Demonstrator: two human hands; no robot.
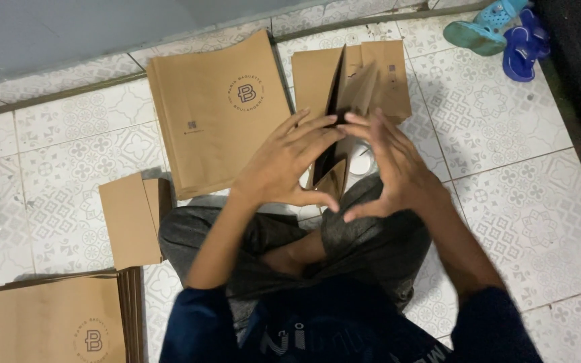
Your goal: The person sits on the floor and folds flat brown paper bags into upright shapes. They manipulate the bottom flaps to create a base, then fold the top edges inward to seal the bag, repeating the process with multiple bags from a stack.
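I sit cross-legged on a tiled floor. A brown paper bag stands partly opened in front of my knees, its mouth spread and its side fold dark. My left hand presses flat against the bag's left side, fingers spread. My right hand presses against its right side, and the fingertips of both hands nearly meet over the bag's edge. The lower part of the bag is hidden behind my hands.
A stack of flat brown paper bags lies on the floor at the left of the opened bag. Another stack sits at the bottom left, with brown card pieces beside my left knee. Blue and teal sandals lie at the top right.
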